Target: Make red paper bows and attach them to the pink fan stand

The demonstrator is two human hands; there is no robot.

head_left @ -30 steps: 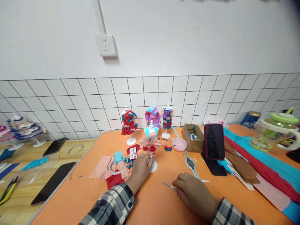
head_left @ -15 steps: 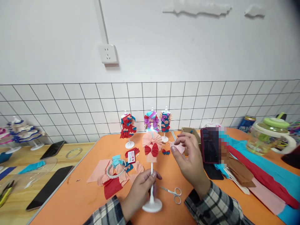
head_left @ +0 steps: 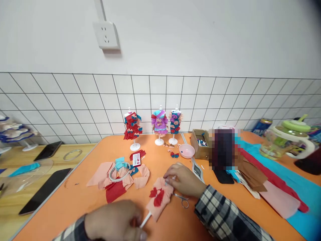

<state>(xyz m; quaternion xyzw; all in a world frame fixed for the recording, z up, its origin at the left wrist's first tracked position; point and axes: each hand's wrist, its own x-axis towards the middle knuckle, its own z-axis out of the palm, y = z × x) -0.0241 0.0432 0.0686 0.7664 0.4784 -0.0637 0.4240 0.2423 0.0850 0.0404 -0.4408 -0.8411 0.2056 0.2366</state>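
A miniature dress form (head_left: 160,197), dressed in peach crepe paper with a red bow, lies tilted low over the orange table. My left hand (head_left: 120,221), slightly blurred, is closed around its white stem; the base is hidden by that hand. At the upper end, the curled fingers of my right hand (head_left: 184,180) grip the top of the peach dress and cover the form's neck. Small scissors (head_left: 184,201) lie just under my right wrist. To the left, a white ring-shaped roll of tape (head_left: 120,172) rests on peach, red and blue crepe paper pieces (head_left: 115,192).
Three dressed miniature forms (head_left: 159,125) stand at the back by the tiled wall. Right of them are a pink bowl (head_left: 187,151), a cardboard box (head_left: 202,144) and a small paper bow (head_left: 175,155). Crepe strips (head_left: 278,201) and a glass teapot (head_left: 281,142) occupy the right side.
The dress form has gone from upright to tilted and lower. My right hand has come down from near the pink bowl onto its top. My left hand has moved left with the stem.
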